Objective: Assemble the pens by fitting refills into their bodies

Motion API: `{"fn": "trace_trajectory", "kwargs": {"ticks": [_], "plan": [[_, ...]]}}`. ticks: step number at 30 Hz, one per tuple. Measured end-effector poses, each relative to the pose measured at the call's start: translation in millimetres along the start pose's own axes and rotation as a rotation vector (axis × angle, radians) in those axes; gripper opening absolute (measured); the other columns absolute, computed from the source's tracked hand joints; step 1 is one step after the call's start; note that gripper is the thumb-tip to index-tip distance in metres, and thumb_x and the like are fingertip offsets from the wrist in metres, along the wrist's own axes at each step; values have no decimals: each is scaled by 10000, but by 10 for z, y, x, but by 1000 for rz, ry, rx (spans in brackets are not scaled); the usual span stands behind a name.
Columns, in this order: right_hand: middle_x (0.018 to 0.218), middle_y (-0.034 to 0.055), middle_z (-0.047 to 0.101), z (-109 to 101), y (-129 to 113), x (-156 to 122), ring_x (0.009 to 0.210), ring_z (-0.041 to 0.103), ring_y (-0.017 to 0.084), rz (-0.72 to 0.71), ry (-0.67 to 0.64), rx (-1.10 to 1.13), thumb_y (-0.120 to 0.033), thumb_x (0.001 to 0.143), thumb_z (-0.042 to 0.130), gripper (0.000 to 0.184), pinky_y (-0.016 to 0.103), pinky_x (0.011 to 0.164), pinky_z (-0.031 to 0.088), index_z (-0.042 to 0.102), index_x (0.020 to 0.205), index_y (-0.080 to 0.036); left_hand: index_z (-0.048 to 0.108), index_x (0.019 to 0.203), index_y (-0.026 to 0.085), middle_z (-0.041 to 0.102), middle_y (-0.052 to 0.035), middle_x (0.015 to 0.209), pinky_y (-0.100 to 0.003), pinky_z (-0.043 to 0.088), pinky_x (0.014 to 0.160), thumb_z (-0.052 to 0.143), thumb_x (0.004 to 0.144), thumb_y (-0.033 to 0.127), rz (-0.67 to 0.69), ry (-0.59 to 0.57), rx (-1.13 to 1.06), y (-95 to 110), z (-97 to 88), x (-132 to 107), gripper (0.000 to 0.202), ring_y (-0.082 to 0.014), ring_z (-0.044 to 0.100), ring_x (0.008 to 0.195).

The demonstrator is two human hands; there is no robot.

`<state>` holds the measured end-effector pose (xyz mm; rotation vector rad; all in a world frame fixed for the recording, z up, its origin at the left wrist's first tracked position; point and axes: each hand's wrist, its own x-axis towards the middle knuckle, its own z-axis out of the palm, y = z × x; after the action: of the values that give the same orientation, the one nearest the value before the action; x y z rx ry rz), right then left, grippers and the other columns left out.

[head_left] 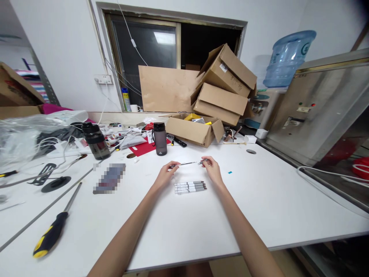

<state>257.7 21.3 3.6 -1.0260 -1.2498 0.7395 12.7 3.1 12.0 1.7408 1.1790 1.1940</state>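
My left hand [166, 174] pinches the left end of a thin pen refill [187, 163], held level above the white table [259, 200]. Opposite it, my right hand [212, 170] is closed on a short grey pen part [202, 161] that meets the refill's right tip. Just below both hands, a row of several grey and white pens [190, 187] lies side by side on the table.
A dark bottle [160, 138] stands behind the hands and a larger one [95, 141] to the left. A yellow-handled screwdriver [54, 229] lies at front left, near a blurred flat object [109, 178]. Cardboard boxes [221, 88] pile up at the back; cables clutter the left.
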Motion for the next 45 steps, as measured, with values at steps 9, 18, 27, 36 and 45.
{"fn": "trace_trajectory", "kwargs": {"ticks": [9, 18, 27, 36, 45], "plan": [[901, 56, 709, 10, -27, 0, 760, 687, 199, -15, 32, 75, -394, 760, 674, 243, 391, 811, 595, 690, 908, -202, 727, 1038, 217, 700, -80, 1154, -286, 524, 715, 618, 847, 519, -6, 10, -9, -15, -2, 9, 374, -250, 632, 1009], [902, 60, 714, 28, -52, -20, 791, 704, 207, -3, 12, 91, -418, 766, 694, 254, 390, 821, 606, 684, 899, -201, 725, 1042, 210, 698, -85, 1176, -301, 530, 745, 612, 847, 529, 1, 0, -8, -4, 0, 11, 390, -256, 632, 1019], [917, 69, 729, 49, -73, -40, 808, 720, 219, 18, -34, 80, -455, 750, 712, 301, 391, 846, 598, 686, 908, -200, 732, 1043, 206, 702, -83, 1139, -290, 525, 726, 615, 850, 534, 6, -13, -10, 13, 17, 6, 398, -246, 630, 993], [899, 67, 725, 68, -108, -62, 812, 721, 218, 9, -61, 104, -413, 752, 724, 275, 393, 872, 583, 696, 905, -188, 721, 1038, 199, 689, -75, 1098, -269, 512, 694, 608, 854, 526, 5, -30, -25, -4, 30, 11, 392, -224, 617, 953], [897, 63, 740, 136, -81, -90, 818, 736, 226, 23, -104, 117, -427, 758, 735, 276, 380, 861, 583, 707, 910, -199, 730, 1060, 192, 710, -66, 999, -291, 500, 750, 593, 878, 505, 30, -71, -10, 11, 54, 7, 387, -215, 620, 900]]}}
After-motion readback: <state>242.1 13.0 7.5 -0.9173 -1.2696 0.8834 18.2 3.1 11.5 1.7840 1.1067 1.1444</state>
